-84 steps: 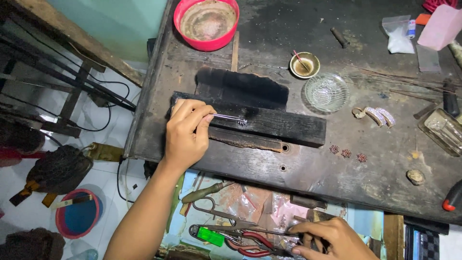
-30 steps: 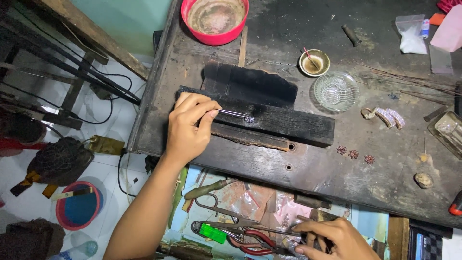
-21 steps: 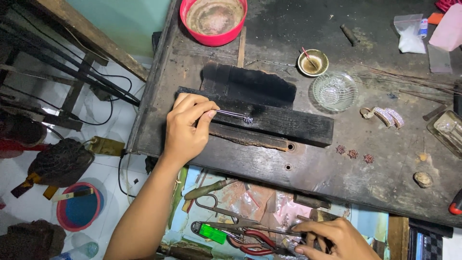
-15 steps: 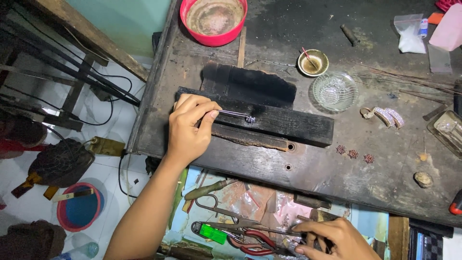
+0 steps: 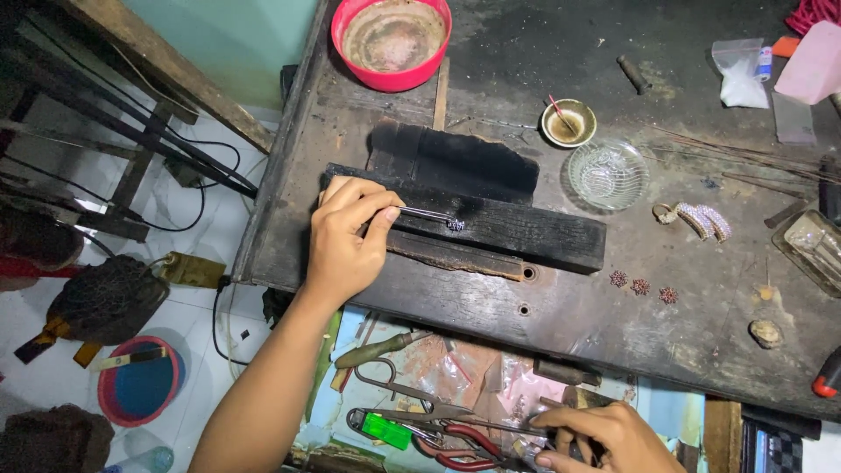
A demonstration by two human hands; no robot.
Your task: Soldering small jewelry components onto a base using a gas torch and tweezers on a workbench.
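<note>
Landmark: a charred black wooden block (image 5: 491, 223) is laid across the middle of a dark, stained worktop (image 5: 683, 333); every place below is given from this block.
Left hand: the left hand (image 5: 346, 241) is rested at the block's left end, with thumb and fingers pinched together on a pair of slim metal tweezers (image 5: 420, 213).
Tweezers: they are pointed along the top of the block, and a tiny sparkling jewellery piece (image 5: 455, 225) is seen at their tips, on or just above the block; which of the two cannot be told.
Handling: the piece is judged very light, small and easily flicked away, so it is best gripped gently at its rim with the tweezer tips. The tweezers look stiff, thin and smooth, and are best held at mid-length.
Right hand: the right hand (image 5: 604, 438) is held below the block, beyond the worktop's near edge, over an open drawer of tools. Its fingers are curled on something there; what is gripped cannot be told.
Drawer: red-handled pliers (image 5: 455, 438) and scissors (image 5: 399, 385) are lying beside that hand.
Above the block: a red bowl (image 5: 392, 39) and a small brass cup (image 5: 568, 123).
Right of the block: a clear glass dish (image 5: 608, 173), a stone-set ring (image 5: 696, 219) and three small red flower-shaped pieces (image 5: 642, 286).
</note>
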